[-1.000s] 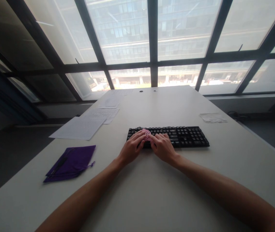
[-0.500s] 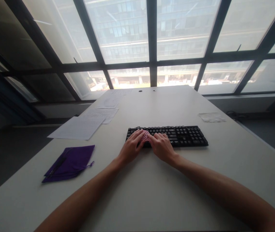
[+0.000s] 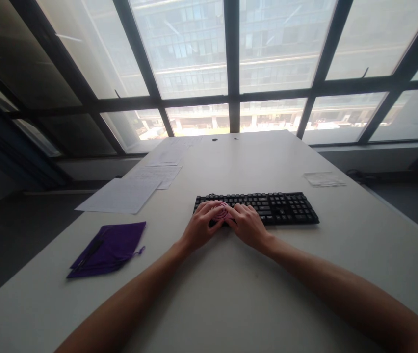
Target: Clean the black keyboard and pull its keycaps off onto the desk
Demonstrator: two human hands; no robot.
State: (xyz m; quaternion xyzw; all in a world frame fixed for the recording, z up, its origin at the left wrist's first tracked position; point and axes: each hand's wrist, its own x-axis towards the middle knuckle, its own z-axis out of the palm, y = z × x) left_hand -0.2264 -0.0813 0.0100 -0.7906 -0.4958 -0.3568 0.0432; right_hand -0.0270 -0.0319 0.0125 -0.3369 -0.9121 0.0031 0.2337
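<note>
A small pink round piece with ring-like lines (image 3: 222,211) is between my two hands, over the left part of a black keyboard (image 3: 292,208). My left hand (image 3: 202,223) is closed on its left side, with fingers over the top and the thumb low in front. On the other side my right hand (image 3: 246,221) grips it too, its fingers bent and its thumb meeting the left thumb near the piece's lower edge. Fingers cover much of the piece, so its exact kind does not show. The keyboard's left keys are partly hidden behind my hands.
A purple drawstring pouch (image 3: 111,247) with a dark pen-like stick on it lies at the left. Paper sheets (image 3: 120,195) spread along the table's left edge. A flat, pale packet (image 3: 324,179) lies at the right. Tall windows (image 3: 271,49) stand beyond the white table (image 3: 209,304).
Both hands still hold the pink piece. The fingers have shifted slightly around it, and the thumbs have come closer together below it. The whole view has moved a little.
</note>
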